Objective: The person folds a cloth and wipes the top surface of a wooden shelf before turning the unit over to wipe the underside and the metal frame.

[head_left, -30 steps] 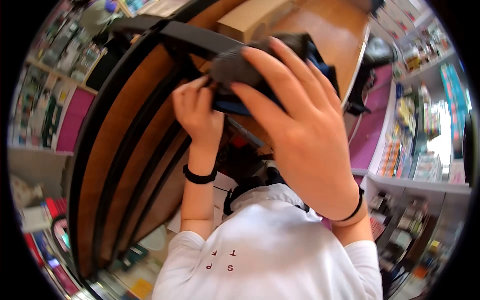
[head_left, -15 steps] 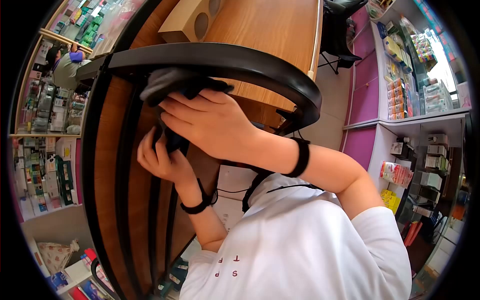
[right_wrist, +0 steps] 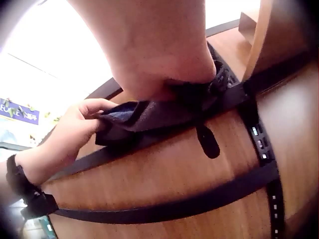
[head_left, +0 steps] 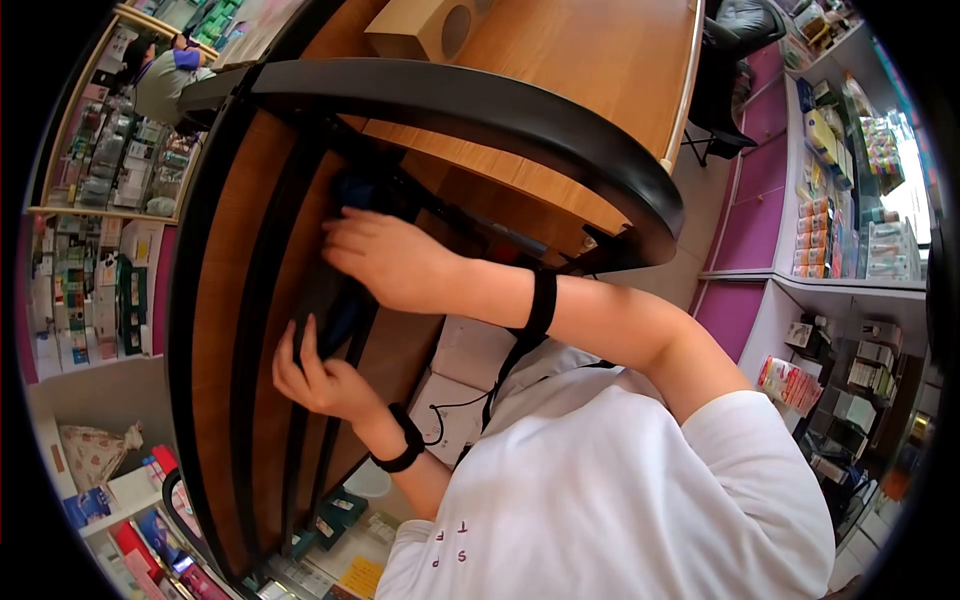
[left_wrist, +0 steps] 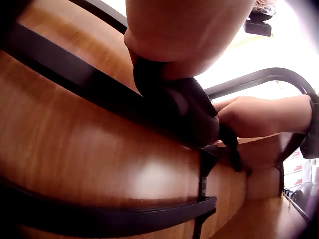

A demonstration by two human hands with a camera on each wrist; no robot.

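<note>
A dark, bunched cloth (right_wrist: pixel 159 114) with a blue inner side lies over a black bar (right_wrist: pixel 169 204) in front of brown wooden panels (head_left: pixel 215 300). My left hand (head_left: pixel 330 385) pinches its edge; the right wrist view shows that hand (right_wrist: pixel 82 122) with thumb and finger at the cloth's end. Higher up, my right hand (head_left: pixel 395 265) holds the bunched part, the backs of its fingers showing and the thumb hidden. Below the cloth hangs a dark rounded flap (right_wrist: pixel 208 142). In the left wrist view my right hand (left_wrist: pixel 244 117) is at the far end of the cloth.
A thick black curved armrest (head_left: pixel 480 105) arches above my hands. Behind it is a wooden tabletop (head_left: pixel 590 60) with a cardboard-coloured box (head_left: pixel 420 32). Shop shelves (head_left: pixel 860 290) with small boxes stand at right. A person (head_left: pixel 160 85) is at the upper left.
Both hands and the cloth have moved from beside the armrest down onto the slatted wooden side. The right hand, large and near the camera a second ago, is now lower and nearer the left hand.
</note>
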